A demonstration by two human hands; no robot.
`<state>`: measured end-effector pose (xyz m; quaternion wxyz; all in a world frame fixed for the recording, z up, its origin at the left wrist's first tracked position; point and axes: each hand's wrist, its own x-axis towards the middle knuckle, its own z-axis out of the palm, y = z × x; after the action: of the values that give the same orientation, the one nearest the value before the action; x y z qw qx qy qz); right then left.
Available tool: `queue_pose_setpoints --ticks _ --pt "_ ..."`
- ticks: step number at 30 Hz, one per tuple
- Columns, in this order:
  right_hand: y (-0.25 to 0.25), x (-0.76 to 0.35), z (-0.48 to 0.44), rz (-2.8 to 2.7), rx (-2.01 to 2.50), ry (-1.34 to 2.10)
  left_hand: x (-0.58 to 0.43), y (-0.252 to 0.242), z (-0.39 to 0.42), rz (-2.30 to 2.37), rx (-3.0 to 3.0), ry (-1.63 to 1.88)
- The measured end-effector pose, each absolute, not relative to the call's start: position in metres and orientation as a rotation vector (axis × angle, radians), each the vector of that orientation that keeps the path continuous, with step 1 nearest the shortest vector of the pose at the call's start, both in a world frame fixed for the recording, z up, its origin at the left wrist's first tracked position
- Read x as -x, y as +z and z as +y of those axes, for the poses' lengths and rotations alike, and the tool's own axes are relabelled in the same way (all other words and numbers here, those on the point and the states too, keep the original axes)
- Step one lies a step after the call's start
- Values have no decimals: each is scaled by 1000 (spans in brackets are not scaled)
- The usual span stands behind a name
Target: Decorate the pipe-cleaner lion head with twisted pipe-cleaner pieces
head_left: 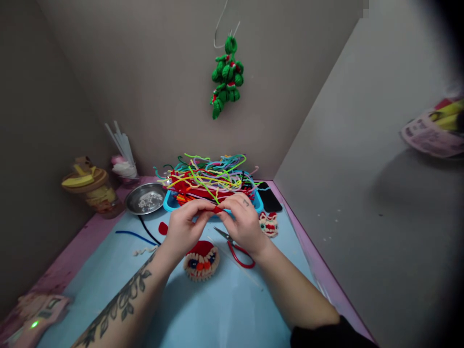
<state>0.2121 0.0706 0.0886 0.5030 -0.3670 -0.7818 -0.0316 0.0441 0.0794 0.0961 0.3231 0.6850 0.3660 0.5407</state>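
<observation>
My left hand [185, 224] and my right hand [242, 220] meet over the mat, both pinching a small red piece [217, 209] between thumbs and fingers. Its kind is mostly hidden by the fingertips. Below them sits a round fuzzy face [201, 261] with a red top, cream edging, blue eyes and an orange nose. Red-handled scissors [229, 240] lie under my right hand, blades pointing up and left. Near my left wrist are a small red shape [163, 228], a blue pipe cleaner [133, 235], a black one [144, 226] and a curled white one [143, 252].
Behind my hands, a blue tray [167, 203] overflows with colourful pipe cleaners [206, 176]. Left of it stand a metal bowl [136, 206] with small white bits and a lidded cup [99, 195]. A phone [271, 199] and another face [268, 226] lie right. Green figures [227, 72] hang above.
</observation>
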Motion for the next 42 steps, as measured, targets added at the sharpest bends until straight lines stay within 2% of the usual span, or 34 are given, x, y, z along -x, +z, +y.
queue_pose_setpoints --ticks 10,26,42 --pt "87 -215 73 -1905 828 -26 -39 86 87 904 -2089 1399" --pt "87 -214 76 -1865 842 90 -37 90 85 977 -2131 1467" --pt "92 -221 73 -1968 785 154 -37 93 85 945 -1992 1351"
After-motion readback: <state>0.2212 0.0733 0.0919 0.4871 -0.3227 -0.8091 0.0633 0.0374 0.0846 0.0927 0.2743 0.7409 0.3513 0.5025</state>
